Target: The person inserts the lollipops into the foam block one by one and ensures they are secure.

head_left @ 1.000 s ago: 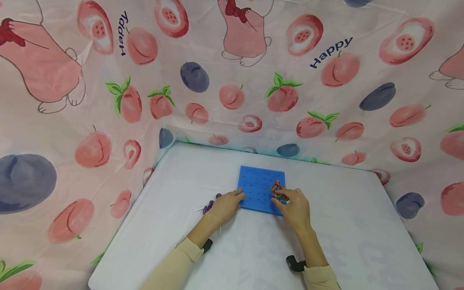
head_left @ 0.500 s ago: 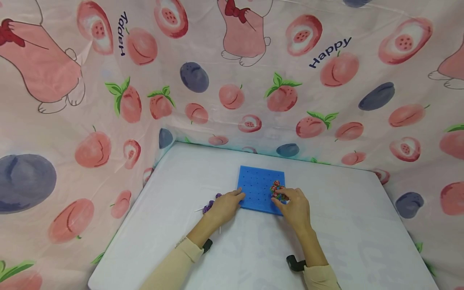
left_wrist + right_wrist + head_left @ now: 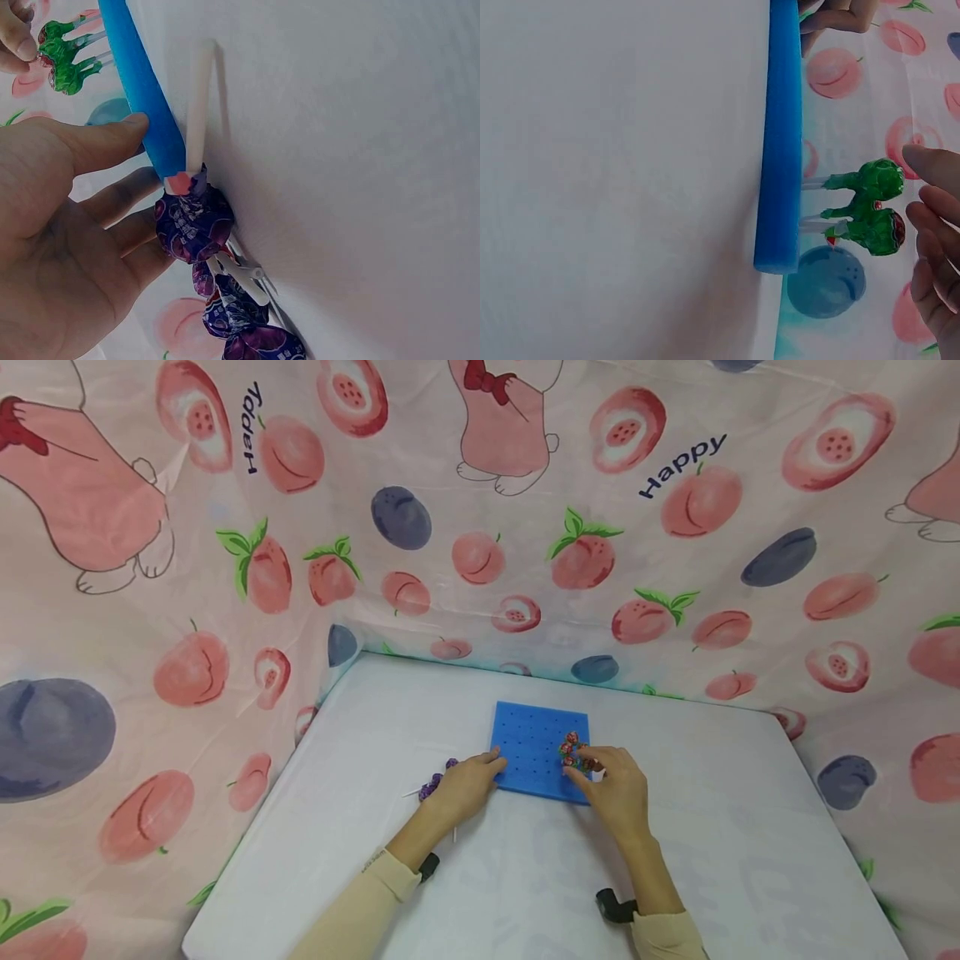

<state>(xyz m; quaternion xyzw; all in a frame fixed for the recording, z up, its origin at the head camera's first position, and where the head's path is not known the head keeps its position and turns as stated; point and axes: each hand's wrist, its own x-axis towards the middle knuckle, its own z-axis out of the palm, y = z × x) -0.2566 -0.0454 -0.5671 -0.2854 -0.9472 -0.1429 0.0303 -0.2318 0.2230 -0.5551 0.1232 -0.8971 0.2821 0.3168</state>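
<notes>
A blue foam board (image 3: 528, 739) with rows of small holes lies on the white table. Several lollipops in green and red wrappers (image 3: 572, 747) stand upright by their sticks near its right edge. My right hand (image 3: 621, 789) hovers beside them; in the right wrist view a small gap separates its fingertips from the green wrappers (image 3: 881, 180). At the board's front left corner rests my left hand (image 3: 467, 787), its thumb (image 3: 135, 124) against the edge and the other fingers loosely extended. Purple-wrapped lollipops (image 3: 429, 788) lie next to the left hand, partly hidden by it.
Around the white table (image 3: 720, 827) hangs a pink cloth (image 3: 420, 635) printed with peaches, along the back and both sides. One white lollipop stick (image 3: 199, 105) points out near the board's front edge.
My right hand has drawn slightly to the right, its thumb and fingers parting from the lollipops on the board. The left hand stays at the board's corner.
</notes>
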